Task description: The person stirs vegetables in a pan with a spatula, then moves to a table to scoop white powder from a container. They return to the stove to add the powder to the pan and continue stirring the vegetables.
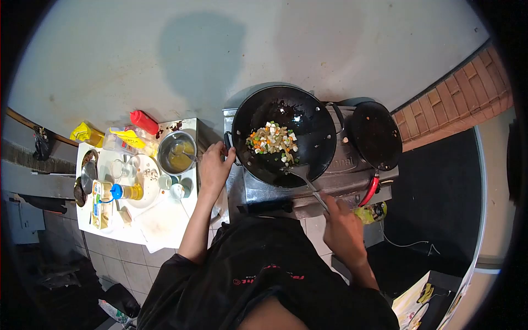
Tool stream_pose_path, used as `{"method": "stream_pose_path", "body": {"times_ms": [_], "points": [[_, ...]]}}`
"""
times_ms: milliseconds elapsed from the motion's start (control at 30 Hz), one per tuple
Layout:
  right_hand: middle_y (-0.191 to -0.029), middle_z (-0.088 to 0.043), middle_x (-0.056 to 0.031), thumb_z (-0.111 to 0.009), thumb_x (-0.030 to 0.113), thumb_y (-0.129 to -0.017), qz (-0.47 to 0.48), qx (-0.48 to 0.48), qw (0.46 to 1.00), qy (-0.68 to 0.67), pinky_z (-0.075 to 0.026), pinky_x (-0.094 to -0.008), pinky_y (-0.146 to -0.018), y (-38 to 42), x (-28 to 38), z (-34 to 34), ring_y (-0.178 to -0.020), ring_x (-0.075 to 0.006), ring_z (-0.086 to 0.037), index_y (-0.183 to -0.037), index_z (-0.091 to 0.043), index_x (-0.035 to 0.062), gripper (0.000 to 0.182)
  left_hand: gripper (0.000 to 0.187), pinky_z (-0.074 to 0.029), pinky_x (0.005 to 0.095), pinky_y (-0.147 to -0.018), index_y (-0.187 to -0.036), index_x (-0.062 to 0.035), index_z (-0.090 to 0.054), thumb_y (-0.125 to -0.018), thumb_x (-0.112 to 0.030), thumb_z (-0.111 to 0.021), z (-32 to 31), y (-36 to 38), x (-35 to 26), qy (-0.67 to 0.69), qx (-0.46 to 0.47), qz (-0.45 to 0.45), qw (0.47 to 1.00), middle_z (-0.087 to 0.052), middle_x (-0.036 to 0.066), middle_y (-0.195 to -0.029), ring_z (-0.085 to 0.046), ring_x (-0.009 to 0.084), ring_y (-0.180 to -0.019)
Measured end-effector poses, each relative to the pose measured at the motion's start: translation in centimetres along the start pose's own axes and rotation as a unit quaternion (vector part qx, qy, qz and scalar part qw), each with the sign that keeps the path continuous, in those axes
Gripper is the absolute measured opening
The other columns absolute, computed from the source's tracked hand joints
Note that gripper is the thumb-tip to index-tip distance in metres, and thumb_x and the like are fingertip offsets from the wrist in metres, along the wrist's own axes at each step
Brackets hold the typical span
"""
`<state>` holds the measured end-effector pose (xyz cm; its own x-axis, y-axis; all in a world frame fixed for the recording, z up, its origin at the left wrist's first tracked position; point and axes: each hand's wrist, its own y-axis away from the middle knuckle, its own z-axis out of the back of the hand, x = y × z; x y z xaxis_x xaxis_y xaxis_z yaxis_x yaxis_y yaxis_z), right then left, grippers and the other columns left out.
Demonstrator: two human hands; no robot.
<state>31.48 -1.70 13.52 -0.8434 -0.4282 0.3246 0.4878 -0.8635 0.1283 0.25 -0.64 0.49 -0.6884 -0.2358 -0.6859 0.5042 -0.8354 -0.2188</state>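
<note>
A large black wok [313, 126] sits on the metal stove [352, 181]. Inside it, left of the middle, lies a heap of diced vegetables [272, 138] in orange, green, white and pale brown. My left hand [215, 168] grips the wok's left side handle. With my right hand [344, 228] I hold the handle of a metal spatula [311, 187]. Its blade is inside the wok's near edge, by the lower end of the vegetable heap. Part of the spatula's grip is hidden in my fingers.
A black frying pan [376, 135] with a red handle stands right of the wok. On the white table [165, 225] at left are a steel bowl [177, 153] with yellowish liquid, a plate [147, 190], a blue-capped jar [129, 191] and a red bottle [144, 122]. A wall rises behind the stove.
</note>
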Motion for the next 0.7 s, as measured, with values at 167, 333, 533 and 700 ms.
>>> {"method": "stream_pose_path", "body": {"times_ms": [167, 333, 533, 700], "points": [[-0.088, -0.066, -0.0218, -0.057, 0.007, -0.082, -0.053, 0.016, 0.998, 0.026, -0.052, -0.0498, -0.067, -5.8, 0.2, -5.2, -0.077, -0.0409, -0.066, -0.128, -0.05, 0.0041, 0.046, 0.032, -0.047, 0.0478, -0.067, -0.079, 0.0, -0.057, -0.088, -0.03, -0.064, 0.3, -0.1, -0.4, -0.026, 0.018, -0.003, 0.999, -0.06, 0.018, -0.081, -0.061, 0.0396, -0.077], [-0.081, -0.068, -0.0224, -0.055, 0.006, -0.083, 0.01, 0.039, 0.991, 0.126, -0.056, -0.0452, -0.069, -10.2, -0.8, -5.8, -0.077, -0.0375, -0.07, -0.127, -0.045, -0.0076, 0.047, 0.033, -0.047, 0.0476, -0.067, -0.077, 0.0, -0.058, -0.087, -0.031, -0.064, 0.4, 0.0, -0.1, -0.035, 0.039, 0.011, 0.999, -0.06, 0.019, -0.081, -0.061, 0.0396, -0.078], [-0.081, -0.067, -0.0271, -0.052, 0.008, -0.087, 0.002, 0.043, 0.998, 0.039, -0.056, -0.048, -0.067, -7.5, 2.9, -2.1, -0.075, -0.0409, -0.069, -0.11, -0.053, -0.01, 0.029, 0.034, -0.047, 0.0473, -0.067, -0.077, 0.0009, -0.058, -0.088, -0.031, -0.064, 0.5, 0.3, -0.6, -0.019, 0.019, 0.01, 1.0, -0.061, 0.019, -0.08, -0.061, 0.0399, -0.077], [-0.085, -0.068, -0.0266, -0.051, 0.003, -0.085, 0.016, 0.052, 0.999, 0.007, -0.057, -0.0475, -0.072, -11.0, 2.6, -6.8, -0.082, -0.0397, -0.07, -0.1, -0.056, -0.0083, 0.02, 0.033, -0.046, 0.047, -0.067, -0.076, 0.0013, -0.057, -0.088, -0.029, -0.064, 0.4, 0.5, -0.6, -0.016, 0.02, 0.009, 1.0, -0.061, 0.019, -0.08, -0.061, 0.0398, -0.076]]}}
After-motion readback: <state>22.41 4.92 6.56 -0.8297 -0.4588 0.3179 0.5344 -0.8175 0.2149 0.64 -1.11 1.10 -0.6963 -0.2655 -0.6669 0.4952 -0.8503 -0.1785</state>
